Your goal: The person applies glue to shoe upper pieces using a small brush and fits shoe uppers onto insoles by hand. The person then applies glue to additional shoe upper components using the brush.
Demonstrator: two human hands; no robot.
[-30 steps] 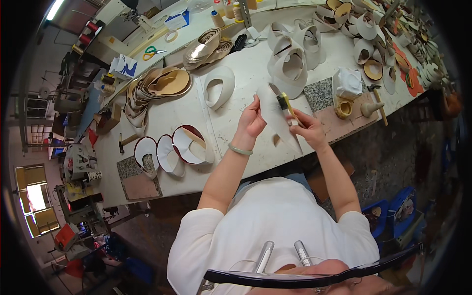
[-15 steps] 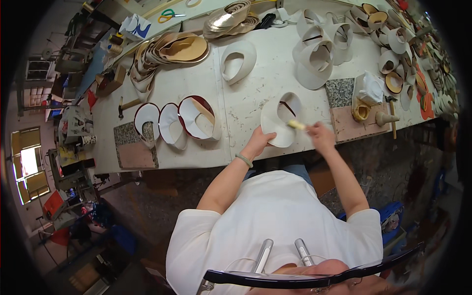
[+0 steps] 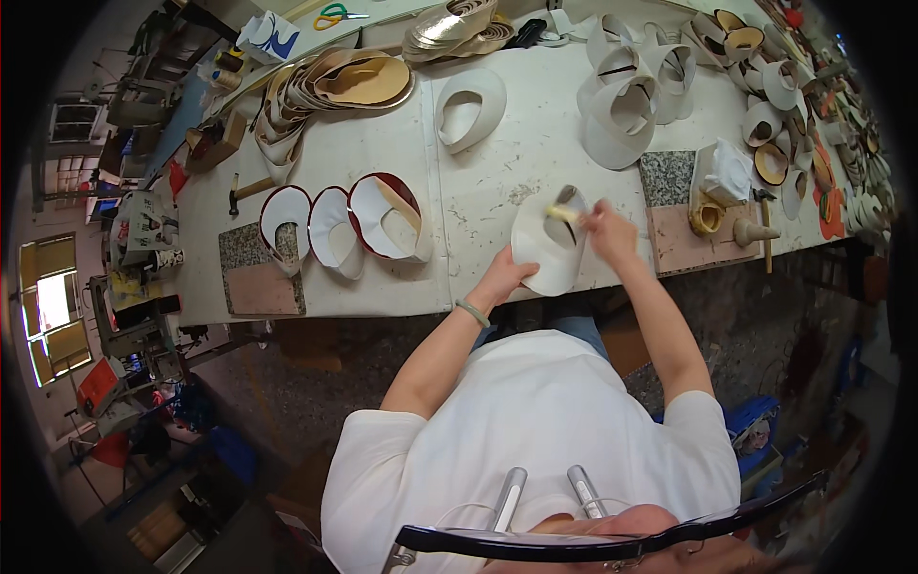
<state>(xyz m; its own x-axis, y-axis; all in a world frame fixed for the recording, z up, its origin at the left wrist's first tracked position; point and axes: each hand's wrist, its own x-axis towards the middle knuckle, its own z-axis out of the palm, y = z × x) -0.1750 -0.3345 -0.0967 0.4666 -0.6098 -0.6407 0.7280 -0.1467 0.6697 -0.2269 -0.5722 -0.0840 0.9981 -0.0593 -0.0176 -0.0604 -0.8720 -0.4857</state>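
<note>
My left hand (image 3: pixel 506 275) pinches the near left edge of a white shoe upper (image 3: pixel 532 241), thumb on top, keeping it near the table's front edge. In my right hand (image 3: pixel 610 234) is a small brush (image 3: pixel 562 211) with a pale yellowish head. The brush is over the upper's far part, beside its opening; blur hides whether it touches. To the right, an open yellowish glue pot (image 3: pixel 706 219) stands on a pinkish board (image 3: pixel 687 239). Left of my hands, three white uppers with dark red edging (image 3: pixel 352 196) stand in a row.
More white uppers (image 3: pixel 617 134) stand at the back right, and a single one (image 3: pixel 469 107) at the back. Stacked tan and metallic pieces (image 3: pixel 359 81) lie back left. A hammer (image 3: pixel 251 189) is at the left, another (image 3: pixel 766 230) at the right. Scissors (image 3: pixel 335 15) lie far back.
My right hand has moved the brush away from me and slightly left, from the upper's near right side to its far part. My left hand keeps its hold.
</note>
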